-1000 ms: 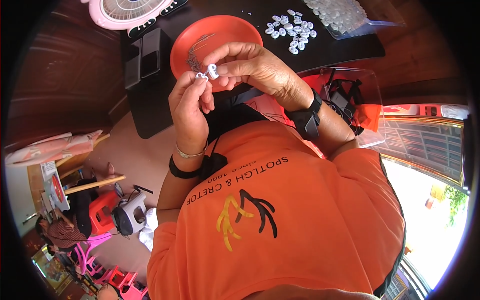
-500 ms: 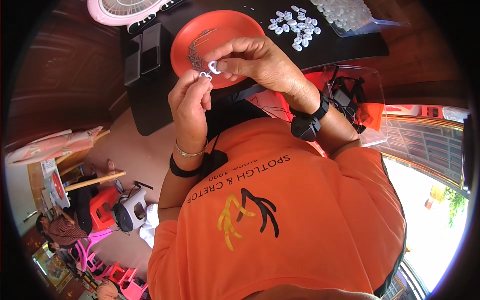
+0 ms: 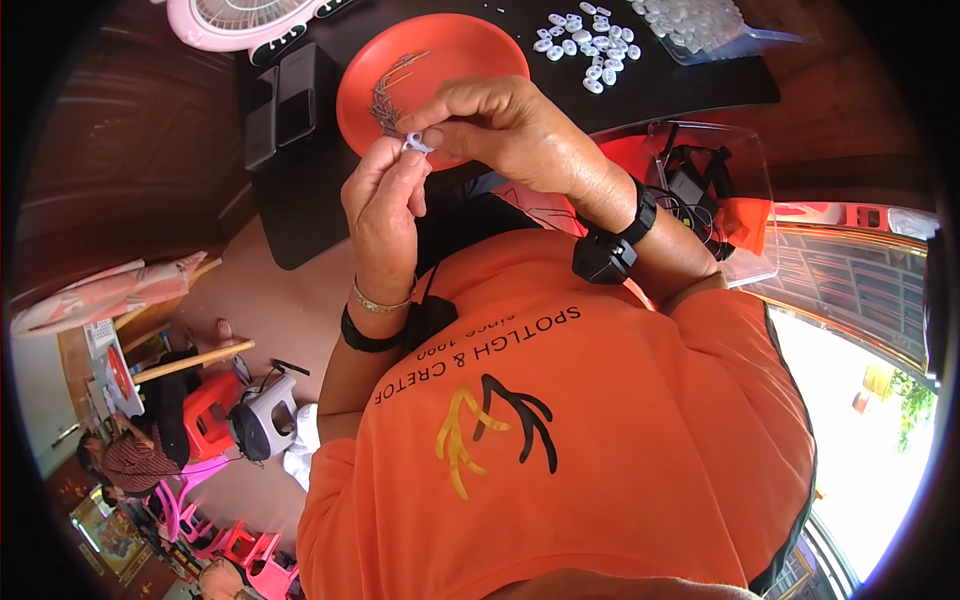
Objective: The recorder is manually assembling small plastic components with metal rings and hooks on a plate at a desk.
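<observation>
Over the near side of an orange-red plate (image 3: 470, 48), my two hands meet fingertip to fingertip. My left hand (image 3: 386, 200) pinches a small white plastic piece (image 3: 414, 144) between thumb and fingers. From the other side, my right hand (image 3: 525, 130) has thumb and index finger closed on the white plastic too. The fingertips hide much of it, so I cannot tell whether the parts are joined. Thin grey metal pins (image 3: 384, 104) lie heaped in the plate, partly behind my fingers.
Loose white oval pieces with two holes (image 3: 590, 45) lie right of the plate on the dark table (image 3: 690, 98). Beyond them is a clear tray (image 3: 725, 44) of translucent pieces. Dark phones (image 3: 285, 105) and a pink fan (image 3: 245, 22) stand left. A clear bin (image 3: 755, 180) holds cables.
The white part in my right fingers has come against the one in my left; a gap showed between them before. My right fingertips have shifted slightly left and down.
</observation>
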Motion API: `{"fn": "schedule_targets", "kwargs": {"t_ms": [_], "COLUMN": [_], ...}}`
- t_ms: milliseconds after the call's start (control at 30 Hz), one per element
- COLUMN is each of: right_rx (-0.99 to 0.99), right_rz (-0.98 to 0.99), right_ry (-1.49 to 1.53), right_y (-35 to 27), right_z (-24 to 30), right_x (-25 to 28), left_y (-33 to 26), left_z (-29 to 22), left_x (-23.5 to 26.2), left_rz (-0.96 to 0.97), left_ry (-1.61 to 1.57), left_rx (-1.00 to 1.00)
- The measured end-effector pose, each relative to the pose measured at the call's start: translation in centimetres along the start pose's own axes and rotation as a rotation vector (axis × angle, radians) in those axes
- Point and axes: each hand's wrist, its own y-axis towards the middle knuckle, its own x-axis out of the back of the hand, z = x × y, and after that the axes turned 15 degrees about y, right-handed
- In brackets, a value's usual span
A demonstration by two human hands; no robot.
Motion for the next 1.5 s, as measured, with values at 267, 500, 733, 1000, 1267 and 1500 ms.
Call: {"fn": "schedule_targets", "kwargs": {"t_ms": [267, 500, 733, 1000, 1267, 1500], "right_rx": [0.108, 0.009, 0.316, 0.394, 0.426, 0.408], "right_rz": [-0.102, -0.082, -0.106, -0.119, -0.073, -0.052], "right_ry": [-0.127, -0.13, -0.598, -0.68, -0.732, -0.841], "right_y": [-0.2, -0.3, -0.4, -0.4, -0.6, -0.7], "right_z": [-1.4, -0.8, -1.5, -1.8, -1.4, -1.3], "right_x": [-0.6, -0.3, -1.1, -1.1, -1.4, -1.9], "left_y": [0.0, 0.0, 0.4, 0.6, 0.6, 0.3], "left_z": [0.2, 0.6, 0.8, 1.1, 1.3, 0.7], "left_x": [0.0, -0.2, -0.4, -0.6, -0.4, -0.5], "left_rz": [0.019, -0.022, -0.046, -0.04, -0.01, -0.05], "left_ry": [-0.042, -0.074, -0.218, -0.323, -0.223, -0.072], "left_rx": [0.055, 0.042, 0.139, 0.09, 0.054, 0.029]}}
